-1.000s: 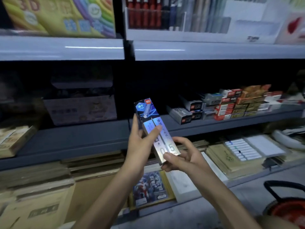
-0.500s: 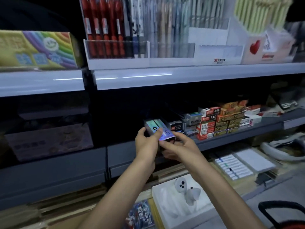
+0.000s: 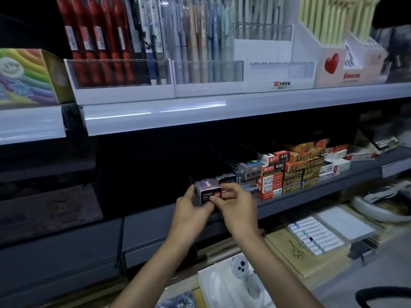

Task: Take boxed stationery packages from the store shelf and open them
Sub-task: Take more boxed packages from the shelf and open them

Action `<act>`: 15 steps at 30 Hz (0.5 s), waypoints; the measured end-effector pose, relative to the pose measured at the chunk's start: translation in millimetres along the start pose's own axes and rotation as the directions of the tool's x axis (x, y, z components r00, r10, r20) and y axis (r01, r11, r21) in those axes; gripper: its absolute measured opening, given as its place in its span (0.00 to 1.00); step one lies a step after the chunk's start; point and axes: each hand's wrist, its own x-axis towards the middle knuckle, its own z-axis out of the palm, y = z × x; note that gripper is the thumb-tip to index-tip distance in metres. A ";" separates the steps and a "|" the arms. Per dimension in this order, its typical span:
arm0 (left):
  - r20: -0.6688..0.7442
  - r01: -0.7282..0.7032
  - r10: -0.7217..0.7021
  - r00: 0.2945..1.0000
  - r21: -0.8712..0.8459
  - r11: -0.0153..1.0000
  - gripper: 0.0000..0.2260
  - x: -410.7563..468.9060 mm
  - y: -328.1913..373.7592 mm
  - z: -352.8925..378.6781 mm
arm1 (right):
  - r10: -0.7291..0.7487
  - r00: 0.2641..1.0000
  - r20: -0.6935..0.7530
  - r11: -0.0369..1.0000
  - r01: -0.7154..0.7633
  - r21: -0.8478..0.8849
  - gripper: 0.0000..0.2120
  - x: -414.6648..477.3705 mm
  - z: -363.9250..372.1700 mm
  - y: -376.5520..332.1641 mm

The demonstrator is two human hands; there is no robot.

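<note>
A long silvery-purple cardboard box (image 3: 208, 188) marked "0 5" sits end-on at the front edge of the grey metal shelf (image 3: 295, 200). The left hand (image 3: 190, 211) grips its left side. The right hand (image 3: 236, 205) pinches its near right end.

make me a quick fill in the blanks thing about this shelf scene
The left hand and right hand hold one box marked 0 and ___.
The white stand on the top shelf bears a red ___.
The leftmost pens on that shelf are ___.
The stacked boxes lie to the ___ of both hands.
Missing words: 5, heart, red, right.
</note>
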 end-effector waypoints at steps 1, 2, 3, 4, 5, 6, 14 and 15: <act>0.015 -0.043 0.042 0.999 0.072 0.996 0.24 1.6 -8.4 2.5 | 0.016 1.000 -0.018 1.000 -0.016 0.018 0.14 1.6 2.4 0.2; 0.008 -0.069 0.068 0.998 0.145 0.987 0.28 4.1 -15.9 5.5 | 0.025 0.999 -0.037 0.999 -0.024 0.029 0.12 2.8 4.6 0.7; -0.022 -0.073 0.079 0.997 0.214 0.974 0.31 8.2 -22.1 8.3 | 0.025 0.998 -0.057 0.999 -0.023 0.027 0.11 3.5 5.7 1.7; -0.055 -0.079 0.097 0.994 0.267 0.960 0.32 10.2 -24.4 10.8 | 0.017 0.997 -0.078 1.000 -0.016 0.013 0.10 4.0 6.2 3.2; -0.096 -0.082 0.117 0.989 0.308 0.948 0.33 14.2 -29.1 12.9 | 0.006 0.996 -0.093 1.000 -0.007 -0.011 0.10 3.8 6.2 4.9; -0.127 -0.088 0.138 0.982 0.339 0.937 0.32 15.0 -29.8 13.7 | -0.002 0.995 -0.101 0.999 -0.002 -0.040 0.10 3.5 5.7 6.0; -0.224 -0.130 0.204 0.953 0.305 0.944 0.19 20.8 -28.2 9.6 | 0.031 0.997 -0.072 0.982 -0.044 -0.184 0.12 1.1 2.7 12.4; -0.226 -0.126 0.200 0.953 0.301 0.945 0.18 22.0 -28.6 8.6 | 0.025 0.997 -0.079 0.980 -0.040 -0.196 0.12 1.2 1.7 12.6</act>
